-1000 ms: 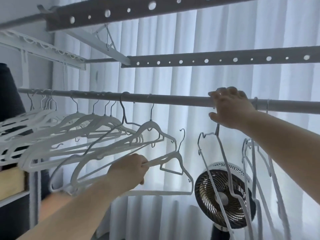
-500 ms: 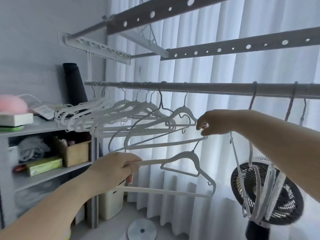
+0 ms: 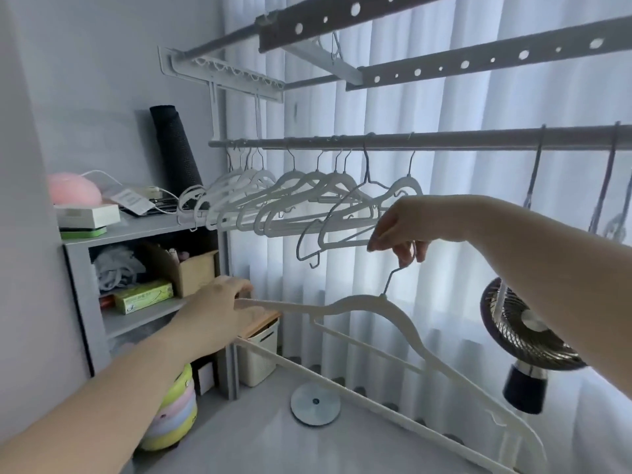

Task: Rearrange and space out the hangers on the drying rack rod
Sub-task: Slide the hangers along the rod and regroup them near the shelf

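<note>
The grey rack rod (image 3: 478, 138) runs across at head height. Several white hangers (image 3: 294, 200) hang bunched on its left half. Farther right, two more hanger hooks (image 3: 537, 165) hang spaced apart. One loose white hanger (image 3: 386, 323) is off the rod, tilted down to the right below the bunch. My left hand (image 3: 219, 313) holds its left shoulder end. My right hand (image 3: 400, 227) pinches its wire hook from above, just under the rightmost bunched hanger.
A grey shelf unit (image 3: 143, 230) with boxes and a black cylinder (image 3: 174, 148) stands at the left. A black fan (image 3: 526, 336) sits low on the right, with a round base (image 3: 314, 403) on the floor. Perforated bars (image 3: 478, 59) run overhead; white curtains hang behind.
My right hand left the rod and came down to pinch the loose hanger's hook. The hanger sits lower and tilts more. My view has swung left toward the shelf.
</note>
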